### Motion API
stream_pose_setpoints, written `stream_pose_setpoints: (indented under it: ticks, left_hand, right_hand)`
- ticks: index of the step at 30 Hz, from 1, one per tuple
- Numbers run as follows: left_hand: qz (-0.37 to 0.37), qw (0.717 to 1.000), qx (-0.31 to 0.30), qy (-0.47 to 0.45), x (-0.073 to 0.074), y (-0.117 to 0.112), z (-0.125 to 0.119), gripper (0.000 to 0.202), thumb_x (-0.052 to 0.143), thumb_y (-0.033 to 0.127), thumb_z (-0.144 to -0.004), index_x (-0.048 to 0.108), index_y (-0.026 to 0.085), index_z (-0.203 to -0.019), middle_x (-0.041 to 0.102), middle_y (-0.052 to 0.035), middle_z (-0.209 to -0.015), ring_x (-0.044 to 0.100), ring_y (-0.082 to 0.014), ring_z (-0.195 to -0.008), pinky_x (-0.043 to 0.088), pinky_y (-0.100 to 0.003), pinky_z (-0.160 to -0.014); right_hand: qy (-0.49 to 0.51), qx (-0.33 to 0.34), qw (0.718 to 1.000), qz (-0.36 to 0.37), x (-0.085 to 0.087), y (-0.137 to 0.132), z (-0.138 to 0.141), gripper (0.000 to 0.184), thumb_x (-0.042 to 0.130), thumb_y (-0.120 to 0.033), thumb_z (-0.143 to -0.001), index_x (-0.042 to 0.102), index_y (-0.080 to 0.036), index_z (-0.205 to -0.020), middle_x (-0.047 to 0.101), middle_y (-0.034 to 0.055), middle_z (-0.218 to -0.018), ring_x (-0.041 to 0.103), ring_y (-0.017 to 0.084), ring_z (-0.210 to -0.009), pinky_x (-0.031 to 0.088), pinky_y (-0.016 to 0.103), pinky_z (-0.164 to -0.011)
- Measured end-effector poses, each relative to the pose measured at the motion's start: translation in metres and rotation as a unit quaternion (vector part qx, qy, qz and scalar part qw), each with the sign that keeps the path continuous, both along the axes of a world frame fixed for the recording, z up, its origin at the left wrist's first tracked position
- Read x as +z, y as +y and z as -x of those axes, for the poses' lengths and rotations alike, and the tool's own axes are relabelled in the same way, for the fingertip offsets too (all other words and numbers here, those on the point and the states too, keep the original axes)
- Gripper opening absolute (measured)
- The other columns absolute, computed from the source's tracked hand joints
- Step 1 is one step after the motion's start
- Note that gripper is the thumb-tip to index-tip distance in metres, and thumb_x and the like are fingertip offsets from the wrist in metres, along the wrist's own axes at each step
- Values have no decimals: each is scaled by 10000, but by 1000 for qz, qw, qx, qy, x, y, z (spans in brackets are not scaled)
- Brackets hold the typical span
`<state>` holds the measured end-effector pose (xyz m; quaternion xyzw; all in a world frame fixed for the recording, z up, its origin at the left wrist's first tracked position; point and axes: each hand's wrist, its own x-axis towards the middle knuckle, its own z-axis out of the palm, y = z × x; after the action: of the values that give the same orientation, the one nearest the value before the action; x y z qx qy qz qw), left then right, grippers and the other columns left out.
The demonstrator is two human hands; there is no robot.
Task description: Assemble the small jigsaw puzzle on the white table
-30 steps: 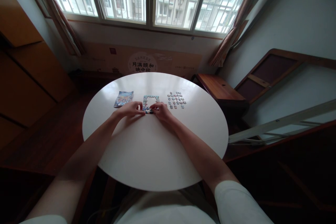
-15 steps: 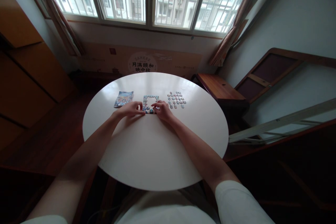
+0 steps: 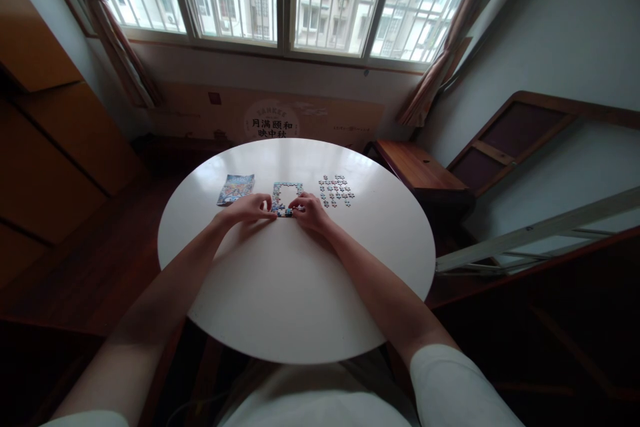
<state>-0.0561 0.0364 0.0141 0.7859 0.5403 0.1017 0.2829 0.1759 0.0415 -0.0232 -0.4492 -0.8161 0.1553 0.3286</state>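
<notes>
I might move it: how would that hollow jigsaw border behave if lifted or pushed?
The jigsaw border is a thin open ring of small pieces, so lifted it would probably break apart. On the glossy table it likely slides easily.

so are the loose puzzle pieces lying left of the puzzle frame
No, the loose puzzle pieces lie on the white table to the right of the puzzle frame.

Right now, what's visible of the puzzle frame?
The puzzle frame is a flat rectangular border of joined, mostly bluish pieces, its middle unfilled. It lies on the white table, long sides running away from the person. Fingertips of the left hand touch its near left corner, those of the right hand its near right corner.
</notes>
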Motion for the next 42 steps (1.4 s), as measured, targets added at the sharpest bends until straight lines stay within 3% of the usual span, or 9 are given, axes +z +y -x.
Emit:
stream_pose_setpoints:
  ticks: [18,24,32,42]
  left_hand:
    - [-3,1000,-2,-1,0,0,0,485,686,663,-664,599,217,-833,605,13,-608,538,-162,-530,311,-264,-519]
    - [-1,1000,0,3,2,-1,-1,440,689,620,-678,591,220,-829,596,15,-595,532,-156,-526,302,-264,-520]
    - [1,1000,7,-11,3,-3,-2,433,706,606,-663,601,216,-817,596,15,-602,528,-153,-523,304,-268,-531]
    - [7,1000,1,-9,2,-1,0,436,700,608,-674,590,214,-826,597,17,-602,528,-146,-519,300,-261,-527]
  right_hand:
    - [17,22,1000,0,-4,5,0,286,618,-36,-757,798,-258,-761,621,40,-902,569,188,-925,437,355,-930]
    - [52,-24,998,-7,-4,5,-2,318,562,-41,-801,784,-232,-926,617,47,-894,584,177,-865,460,342,-891]
    - [59,-97,994,10,-3,7,-6,263,557,-85,-817,769,-216,-898,637,59,-921,600,180,-831,486,345,-865]
    - [55,-91,994,20,-2,6,-5,273,563,-64,-822,777,-214,-899,619,50,-904,600,172,-846,478,330,-881]
